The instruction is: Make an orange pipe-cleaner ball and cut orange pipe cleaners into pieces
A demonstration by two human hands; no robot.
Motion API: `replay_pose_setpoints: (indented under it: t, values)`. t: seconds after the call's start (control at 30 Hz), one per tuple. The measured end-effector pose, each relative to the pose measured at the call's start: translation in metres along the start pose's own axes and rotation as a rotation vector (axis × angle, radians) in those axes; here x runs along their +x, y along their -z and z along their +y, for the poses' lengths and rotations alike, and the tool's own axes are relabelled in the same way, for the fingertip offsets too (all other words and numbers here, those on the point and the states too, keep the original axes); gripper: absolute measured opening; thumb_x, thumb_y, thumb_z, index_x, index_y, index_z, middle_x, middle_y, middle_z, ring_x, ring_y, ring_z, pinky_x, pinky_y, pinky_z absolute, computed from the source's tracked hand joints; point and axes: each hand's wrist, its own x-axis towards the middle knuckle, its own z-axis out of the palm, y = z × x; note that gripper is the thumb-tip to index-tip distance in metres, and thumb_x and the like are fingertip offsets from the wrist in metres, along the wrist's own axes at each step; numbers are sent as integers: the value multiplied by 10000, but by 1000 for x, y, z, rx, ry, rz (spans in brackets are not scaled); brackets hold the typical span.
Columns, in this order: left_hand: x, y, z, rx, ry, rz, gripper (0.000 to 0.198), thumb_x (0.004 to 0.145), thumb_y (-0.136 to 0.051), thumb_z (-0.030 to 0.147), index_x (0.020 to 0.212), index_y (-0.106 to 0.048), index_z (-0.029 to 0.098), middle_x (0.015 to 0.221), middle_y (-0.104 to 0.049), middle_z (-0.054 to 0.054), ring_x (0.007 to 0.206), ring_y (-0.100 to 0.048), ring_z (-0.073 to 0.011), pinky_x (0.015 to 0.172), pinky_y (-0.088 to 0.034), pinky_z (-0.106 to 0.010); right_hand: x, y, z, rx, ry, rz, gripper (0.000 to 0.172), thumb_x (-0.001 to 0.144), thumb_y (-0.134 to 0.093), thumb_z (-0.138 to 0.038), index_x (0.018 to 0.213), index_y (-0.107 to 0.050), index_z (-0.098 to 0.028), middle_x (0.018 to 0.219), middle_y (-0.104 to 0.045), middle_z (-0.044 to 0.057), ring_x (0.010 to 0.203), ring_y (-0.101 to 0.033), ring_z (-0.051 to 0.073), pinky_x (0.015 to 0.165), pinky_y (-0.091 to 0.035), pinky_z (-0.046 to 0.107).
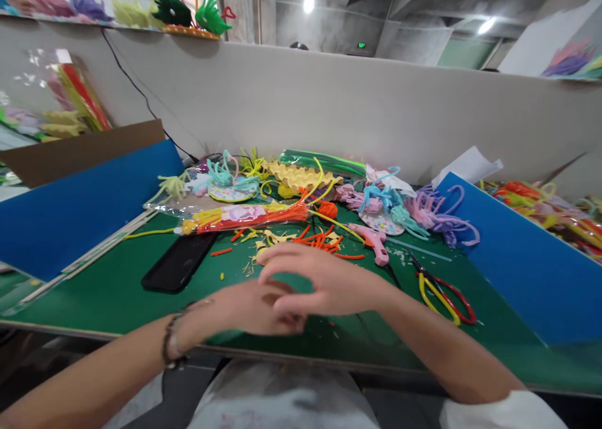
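My right hand (pixel 324 278) is over my left hand near the table's front edge, thumb and index finger apart in a curve, with nothing seen between them. Its thumb tip overlaps my left hand (pixel 254 307), whose fingers bend inward and are partly covered and blurred; whether they hold anything cannot be made out. A dark bracelet circles the left wrist. Just beyond the hands lie orange stem pieces (pixel 320 238) and yellow scraps. Behind them is a clear bag of yellow and orange stems (pixel 254 216). A pink glue gun (pixel 375 244) lies to the right.
A black phone (pixel 177 263) lies left on the green table (pixel 108 291). Scissors with yellow and red handles (pixel 444 297) lie right. Blue box walls (pixel 94 203) stand at both sides. Fuzzy-stem crafts (pixel 221 175) and bundles line the back, before a pale partition (pixel 329 96).
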Motion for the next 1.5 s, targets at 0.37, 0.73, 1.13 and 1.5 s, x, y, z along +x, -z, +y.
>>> replay_pose_setpoints:
  t: [0.37,0.73,1.13,1.5]
  values:
    - [-41,29,-97,387,1044,194,673,756,-362,545,1191,-385,32,1017,-534,-297,882,-559,-418,616,-447,-427,-45,19,55,21,-505,84,176,791,-476,-289,785,-577,-145,712,-630,22,647,-576,117,586,-433,208]
    - [-41,44,-116,268,991,130,635,757,-391,510,1235,-391,92,1076,-565,-211,943,-560,-313,718,-440,-337,-43,4,82,-325,-528,230,164,819,-415,-182,833,-571,-132,808,-617,56,726,-570,135,646,-434,235]
    - [-14,95,-75,492,1026,534,314,757,-361,408,883,-589,233,824,-643,-41,773,-571,-254,467,-268,-224,-44,-5,120,-508,-531,58,189,784,-452,-100,873,-616,-127,884,-553,95,722,-527,154,616,-379,250]
    - [20,40,-47,245,405,391,306,781,-348,354,804,-610,196,742,-646,3,626,-546,-133,556,-342,-209,-44,-9,125,-500,-488,104,155,776,-469,-96,801,-615,-141,778,-497,42,629,-453,107,548,-323,209]
